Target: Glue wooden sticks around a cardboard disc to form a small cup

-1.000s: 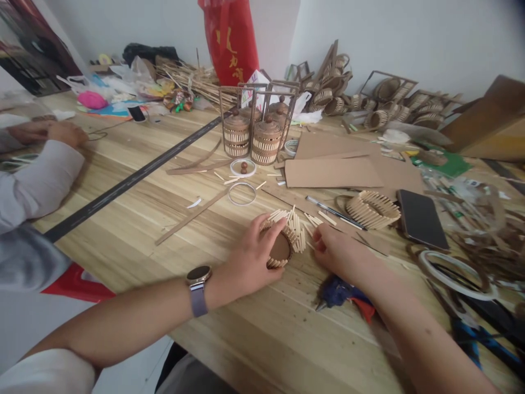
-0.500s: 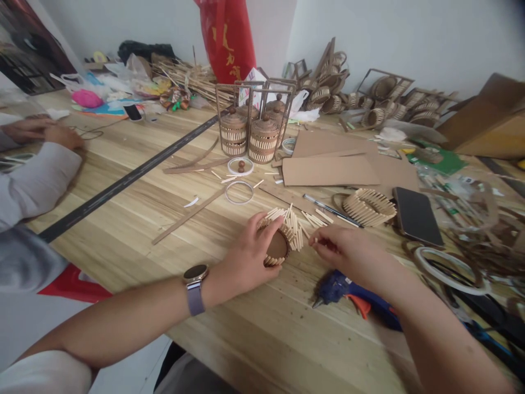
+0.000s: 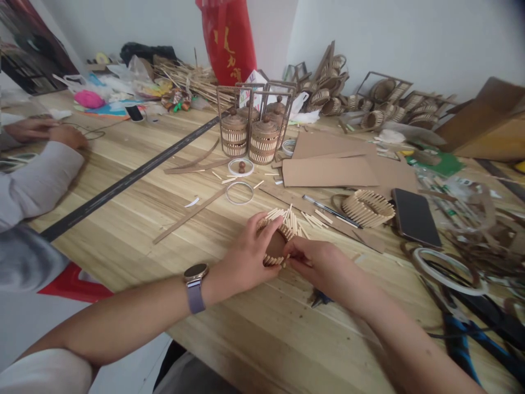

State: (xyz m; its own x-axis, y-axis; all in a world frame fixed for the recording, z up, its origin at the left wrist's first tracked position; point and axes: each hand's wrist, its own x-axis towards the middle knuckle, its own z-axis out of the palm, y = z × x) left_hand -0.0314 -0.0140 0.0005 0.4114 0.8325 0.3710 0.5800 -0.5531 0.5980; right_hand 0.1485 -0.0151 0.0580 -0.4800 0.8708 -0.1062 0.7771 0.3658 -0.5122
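Observation:
My left hand (image 3: 246,254) is closed around the left side of a small round basket (image 3: 276,247), brown inside with short wooden sticks standing along its rim. At the basket's right edge my right hand (image 3: 307,257) pinches a short wooden stick (image 3: 286,261), its tip against the rim. Loose pale sticks (image 3: 292,221) lie heaped just behind the basket. Under my right forearm a blue glue gun (image 3: 320,298) is mostly hidden, only its nozzle end showing.
Lidded baskets in frames (image 3: 262,139) stand at the back. Cardboard sheets (image 3: 328,171), a pen (image 3: 328,209), a stick ring (image 3: 369,208) and a phone (image 3: 416,217) lie to the right, pliers (image 3: 455,323) nearer. A co-worker's hands (image 3: 49,131) are at far left.
My right hand has moved left and toward me, from beside the loose sticks to the basket's right rim, bringing a stick there. My left hand keeps its hold. My forearm now covers the glue gun.

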